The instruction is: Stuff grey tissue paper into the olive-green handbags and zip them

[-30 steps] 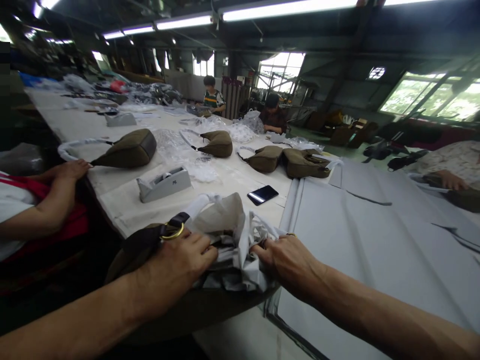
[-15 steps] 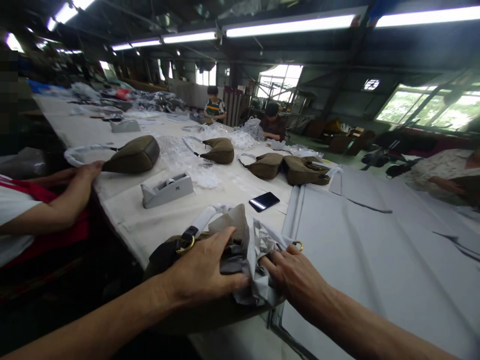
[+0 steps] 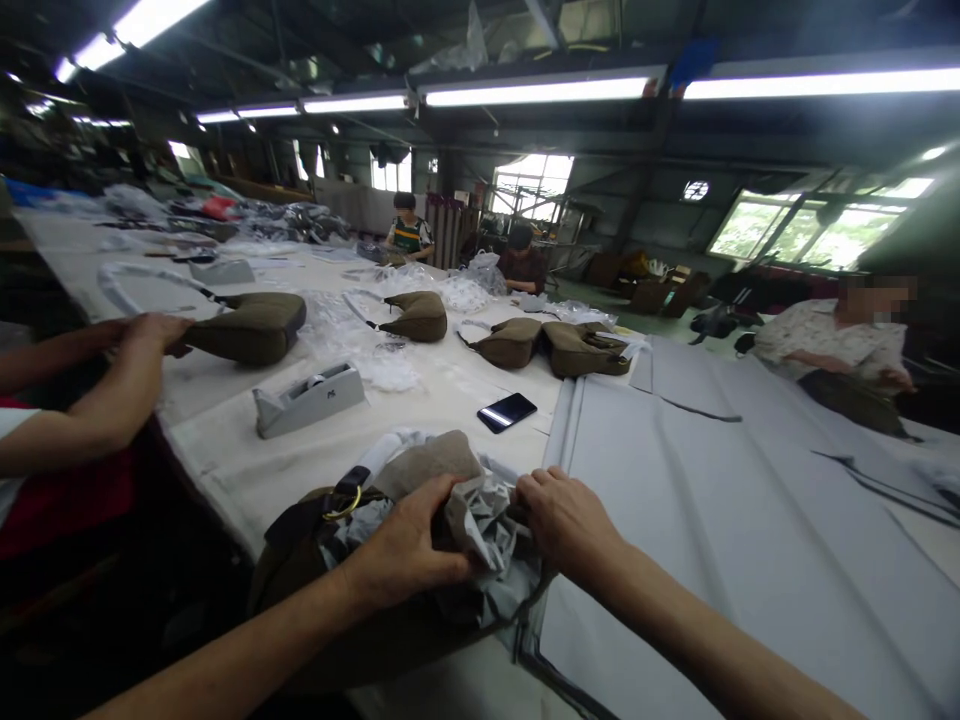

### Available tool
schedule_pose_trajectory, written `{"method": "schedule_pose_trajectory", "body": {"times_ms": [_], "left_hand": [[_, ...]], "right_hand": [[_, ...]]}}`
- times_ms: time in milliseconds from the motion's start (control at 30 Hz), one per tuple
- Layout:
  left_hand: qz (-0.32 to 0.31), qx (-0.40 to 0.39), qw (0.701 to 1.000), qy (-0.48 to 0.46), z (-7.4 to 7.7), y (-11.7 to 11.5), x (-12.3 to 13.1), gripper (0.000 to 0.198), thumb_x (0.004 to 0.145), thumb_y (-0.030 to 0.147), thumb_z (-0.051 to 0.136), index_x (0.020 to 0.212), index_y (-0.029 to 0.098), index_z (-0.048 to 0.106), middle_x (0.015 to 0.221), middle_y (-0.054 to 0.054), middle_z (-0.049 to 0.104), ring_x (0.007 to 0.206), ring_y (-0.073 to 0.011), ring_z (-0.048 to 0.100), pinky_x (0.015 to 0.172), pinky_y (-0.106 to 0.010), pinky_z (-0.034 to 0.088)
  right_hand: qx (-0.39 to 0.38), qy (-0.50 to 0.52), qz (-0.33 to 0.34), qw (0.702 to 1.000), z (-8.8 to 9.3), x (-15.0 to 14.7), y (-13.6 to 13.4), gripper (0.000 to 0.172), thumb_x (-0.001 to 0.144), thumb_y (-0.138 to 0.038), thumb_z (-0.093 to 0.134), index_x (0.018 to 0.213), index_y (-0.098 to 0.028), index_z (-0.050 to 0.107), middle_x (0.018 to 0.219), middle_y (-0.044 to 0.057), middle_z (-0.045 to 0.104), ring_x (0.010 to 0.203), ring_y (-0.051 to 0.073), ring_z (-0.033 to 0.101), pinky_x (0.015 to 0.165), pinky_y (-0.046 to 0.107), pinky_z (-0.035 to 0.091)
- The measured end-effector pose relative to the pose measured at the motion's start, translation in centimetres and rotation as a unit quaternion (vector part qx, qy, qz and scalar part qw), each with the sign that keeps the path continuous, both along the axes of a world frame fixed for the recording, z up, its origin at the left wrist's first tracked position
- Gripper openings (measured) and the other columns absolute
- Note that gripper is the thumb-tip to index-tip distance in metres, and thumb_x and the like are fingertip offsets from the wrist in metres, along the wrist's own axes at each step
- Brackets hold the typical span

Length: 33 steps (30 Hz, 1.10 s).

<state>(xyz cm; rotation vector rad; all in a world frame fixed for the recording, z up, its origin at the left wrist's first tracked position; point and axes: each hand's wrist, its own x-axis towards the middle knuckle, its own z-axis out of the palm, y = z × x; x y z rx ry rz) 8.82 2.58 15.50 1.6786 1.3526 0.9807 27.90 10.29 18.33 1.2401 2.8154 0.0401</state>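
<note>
An olive handbag [image 3: 300, 590] lies open in front of me, crumpled grey stuffing paper [image 3: 491, 525] bulging from its mouth. At its left end are a dark strap tab and a gold ring [image 3: 343, 503], and the handle is wrapped in white. My left hand [image 3: 409, 545] has thumb and fingers closed around the paper's left side. On the right end of the opening, my right hand [image 3: 570, 520] is closed with curled fingers at the bag's edge. Its fingertips are partly hidden beside the paper.
A phone [image 3: 507, 412] and a grey tape dispenser [image 3: 309, 400] lie beyond the bag. Several olive handbags [image 3: 414, 316] and clear plastic wrapping [image 3: 465, 290] are farther back. A co-worker's hands [image 3: 154, 335] hold a bag at left. Grey sheeting [image 3: 720, 540] covers the table's right side.
My right hand has drawn out of the paper to the right end of the opening. The paper is more crumpled under my left hand. The view has shifted right.
</note>
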Motion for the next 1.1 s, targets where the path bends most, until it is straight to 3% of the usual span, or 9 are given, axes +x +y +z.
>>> {"method": "schedule_pose_trajectory", "body": {"times_ms": [167, 367, 500, 667, 733, 833, 933, 1000, 1100], "left_hand": [[-0.106, -0.006, 0.994, -0.036, 0.6, 0.0, -0.4, 0.049, 0.073, 0.010, 0.051, 0.121, 0.021, 0.049, 0.108, 0.000, 0.062, 0.100, -0.0168, 0.057, 0.093, -0.027, 0.043], [-0.137, -0.008, 0.990, -0.018, 0.6, 0.6, -0.2, 0.034, 0.082, 0.020, 0.048, 0.116, 0.018, 0.054, 0.106, -0.002, 0.062, 0.100, -0.0184, 0.056, 0.094, -0.028, 0.042], [-0.165, -0.036, 0.985, 0.045, -0.5, 3.4, 1.2, 0.028, 0.084, 0.018, 0.035, 0.085, 0.017, 0.064, 0.091, -0.002, 0.066, 0.090, -0.0189, 0.059, 0.085, -0.027, 0.046], [-0.148, -0.021, 0.982, 0.114, -1.5, 6.3, 3.2, 0.019, 0.065, 0.007, 0.044, 0.051, 0.018, 0.050, 0.067, -0.003, 0.062, 0.072, -0.0198, 0.059, 0.073, -0.029, 0.046], [-0.128, -0.013, 0.986, 0.106, -1.0, 5.8, 3.0, 0.020, 0.071, 0.011, 0.043, 0.057, 0.018, 0.056, 0.072, -0.003, 0.063, 0.076, -0.0202, 0.060, 0.075, -0.029, 0.045], [-0.099, 0.001, 0.992, 0.076, 0.3, 3.7, 1.8, 0.026, 0.084, 0.029, 0.042, 0.095, 0.018, 0.063, 0.098, -0.003, 0.065, 0.093, -0.0208, 0.059, 0.084, -0.029, 0.044], [-0.106, 0.020, 0.991, 0.079, 0.8, 2.3, 1.5, 0.052, 0.073, 0.038, 0.062, 0.119, 0.018, 0.050, 0.113, -0.005, 0.060, 0.102, -0.0219, 0.056, 0.091, -0.030, 0.043], [-0.081, 0.011, 0.985, 0.149, 0.4, 2.4, 2.3, 0.049, 0.068, 0.031, 0.064, 0.114, 0.016, 0.053, 0.110, -0.008, 0.062, 0.099, -0.0241, 0.058, 0.088, -0.033, 0.046], [-0.030, -0.045, 0.962, 0.267, -0.6, 3.7, 3.9, 0.025, 0.069, 0.023, 0.057, 0.092, 0.014, 0.062, 0.094, -0.014, 0.067, 0.090, -0.0330, 0.063, 0.078, -0.042, 0.048]], "right_hand": [[-0.004, -0.007, 0.018, 1.000, -0.6, -0.4, 1.6, 0.012, 0.083, -0.019, 0.050, 0.083, -0.019, 0.062, 0.083, 0.005, 0.066, 0.080, 0.019, 0.059, 0.067, 0.029, 0.035], [0.021, 0.251, -0.072, 0.965, -3.4, -1.2, 1.9, 0.026, 0.089, -0.030, 0.047, 0.069, -0.018, 0.056, 0.068, 0.001, 0.060, 0.065, 0.013, 0.053, 0.059, 0.023, 0.033], [0.039, 0.341, -0.010, 0.939, -4.0, -2.2, 0.9, 0.024, 0.087, -0.025, 0.048, 0.065, -0.017, 0.053, 0.064, 0.001, 0.055, 0.064, 0.013, 0.050, 0.061, 0.023, 0.034], [0.054, 0.340, 0.039, 0.938, -3.8, -1.2, 0.4, 0.026, 0.089, -0.025, 0.044, 0.066, -0.017, 0.053, 0.065, 0.003, 0.054, 0.067, 0.015, 0.049, 0.064, 0.025, 0.035], [0.020, 0.350, 0.011, 0.937, -3.8, -0.4, 0.8, 0.026, 0.089, -0.027, 0.045, 0.066, -0.017, 0.052, 0.066, 0.002, 0.054, 0.067, 0.015, 0.049, 0.063, 0.024, 0.036], [-0.037, 0.353, -0.032, 0.934, -3.7, 0.4, 1.7, 0.027, 0.088, -0.030, 0.046, 0.064, -0.018, 0.051, 0.065, 0.001, 0.054, 0.064, 0.014, 0.049, 0.058, 0.022, 0.036], [-0.071, 0.349, -0.045, 0.933, -3.5, 0.0, 2.0, 0.024, 0.086, -0.028, 0.047, 0.064, -0.018, 0.052, 0.062, 0.000, 0.054, 0.062, 0.013, 0.050, 0.056, 0.021, 0.035], [-0.067, 0.348, -0.040, 0.934, -3.3, -0.6, 1.8, 0.022, 0.084, -0.026, 0.048, 0.065, -0.018, 0.052, 0.061, 0.000, 0.054, 0.061, 0.013, 0.049, 0.056, 0.022, 0.035], [-0.013, 0.323, 0.001, 0.946, -2.9, -1.0, 1.2, 0.020, 0.084, -0.024, 0.049, 0.065, -0.017, 0.053, 0.064, 0.002, 0.055, 0.064, 0.014, 0.049, 0.061, 0.024, 0.036]]}}
